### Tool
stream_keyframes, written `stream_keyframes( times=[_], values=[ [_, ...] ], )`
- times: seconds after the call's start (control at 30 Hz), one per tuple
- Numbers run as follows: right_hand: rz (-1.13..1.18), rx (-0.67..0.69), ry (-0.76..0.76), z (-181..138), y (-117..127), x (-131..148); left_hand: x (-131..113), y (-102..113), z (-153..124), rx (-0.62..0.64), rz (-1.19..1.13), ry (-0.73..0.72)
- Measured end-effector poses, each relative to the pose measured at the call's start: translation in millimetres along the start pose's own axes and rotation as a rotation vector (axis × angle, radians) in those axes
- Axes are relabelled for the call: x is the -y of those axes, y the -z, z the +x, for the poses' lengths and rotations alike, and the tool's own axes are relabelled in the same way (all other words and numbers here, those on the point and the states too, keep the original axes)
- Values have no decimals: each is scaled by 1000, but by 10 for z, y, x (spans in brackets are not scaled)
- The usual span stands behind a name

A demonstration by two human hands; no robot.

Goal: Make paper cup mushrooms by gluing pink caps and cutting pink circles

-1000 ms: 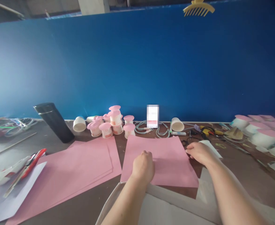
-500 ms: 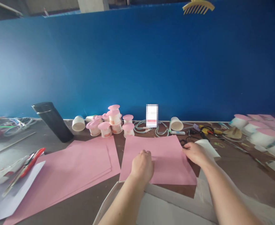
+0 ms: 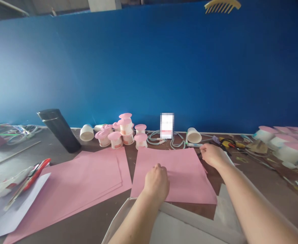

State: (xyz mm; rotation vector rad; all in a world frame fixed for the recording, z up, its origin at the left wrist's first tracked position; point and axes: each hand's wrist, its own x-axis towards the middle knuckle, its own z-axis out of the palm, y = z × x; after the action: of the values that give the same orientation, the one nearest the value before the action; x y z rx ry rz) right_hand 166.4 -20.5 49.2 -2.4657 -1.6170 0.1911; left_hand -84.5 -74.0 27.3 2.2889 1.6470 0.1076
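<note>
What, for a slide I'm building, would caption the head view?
Left hand resting on a pink sheet, right hand beside its far right corner, pink-topped cups behind.

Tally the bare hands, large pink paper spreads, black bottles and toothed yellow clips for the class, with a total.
Bare hands: 2 (left hand, right hand)
Large pink paper spreads: 2 (left spread, middle spread)
Black bottle: 1
Toothed yellow clip: 1
Total: 6

Pink sheets [image 3: 182, 179] against a blue wall [image 3: 149, 67]

The sheets are plain pink; the wall turns paler at left. Table [image 3: 93, 217]: dark brown. Box [image 3: 184, 225]: off-white. Cups [image 3: 116, 143]: white, pink-topped, some marked reddish. Bottle [image 3: 60, 130]: black, silvery-lined. Cutter [image 3: 37, 176]: mostly red. Comb [image 3: 222, 5]: yellow. Screen [image 3: 167, 123]: white, pink-banded.
</note>
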Motion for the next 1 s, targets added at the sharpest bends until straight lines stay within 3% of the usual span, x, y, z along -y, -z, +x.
stream_keyframes(
  times=[0.2, 0.5, 0.67, 0.87, 1.0],
  values=[
    [-76, -40, 86, 222, 39, 106, -36, 46, -35, 43, 15, 4],
    [-164, 35, 2, 270, 226, 29, -53, 92, -57, 61, 13, -1],
    [-174, -118, -18, 255, 295, -106, -53, 72, -60, 44, 0, -3],
    [-153, 45, -36, 243, 182, -377, -54, 86, -69, 38, -14, 3],
    [-179, -6, -80, 219, 34, -593, -36, 75, -67, 10, -8, -33]
  ],
)
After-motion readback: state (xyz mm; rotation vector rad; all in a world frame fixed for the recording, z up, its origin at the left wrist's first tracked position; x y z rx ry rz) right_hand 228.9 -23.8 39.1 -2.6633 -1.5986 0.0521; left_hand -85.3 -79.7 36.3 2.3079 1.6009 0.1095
